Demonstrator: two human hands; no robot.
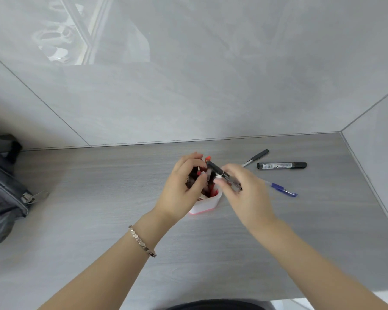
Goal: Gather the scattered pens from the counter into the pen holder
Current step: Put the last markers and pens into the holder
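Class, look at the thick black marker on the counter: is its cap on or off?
On. The black marker lies flat on the counter, with a black cap covering its right end and no tip showing.

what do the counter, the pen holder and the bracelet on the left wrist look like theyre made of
Counter: looks like grey wood-grain laminate, matte; fine streaks run along it, though real wood can't be ruled out.
Pen holder: seems white plastic with a red base edge, smooth and slightly glossy.
Bracelet: appears metal, rose-gold toned, with faceted links that catch the light.
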